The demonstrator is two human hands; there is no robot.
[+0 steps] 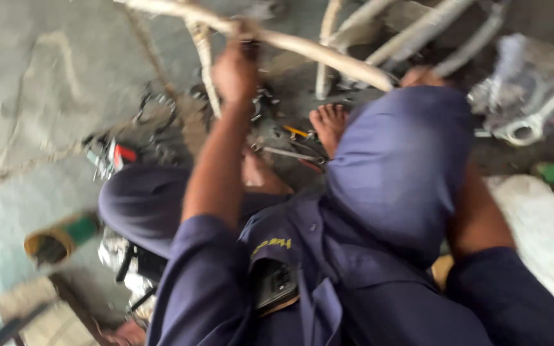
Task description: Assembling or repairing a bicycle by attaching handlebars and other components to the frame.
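Overhead, the left hand (235, 70) is reaching up along a bare forearm and closing its fingers around a pale frame (302, 46) of dusty tubes, gripping the long bar that is slanting from the top left down toward the middle. The right hand (421, 77) is lying just beyond the raised right knee (405, 147), beside the lower end of the same bar; most of it is hidden by the knee, so whether it is closed on the frame cannot be told. The two hands are sitting well apart, one at each end of that bar. The frame is occupying the top of the view, with further tubes fanning out toward the top right corner. The person is sitting on the floor (40, 77) in dark blue work clothes, and a bare foot (328, 125) is resting below the bar between the knees. Near the foot, small tools (296, 144) with yellow and red grips are lying on the floor. Toward the left edge, a red and black object (113, 157) is sitting by the left knee, and a green and yellow can (59, 240) is lying on its side lower down. At the right edge, a grey metal part (530, 125) is resting on a clear bag, with a white cloth (540, 224) below it. Motion is blurring the whole view.
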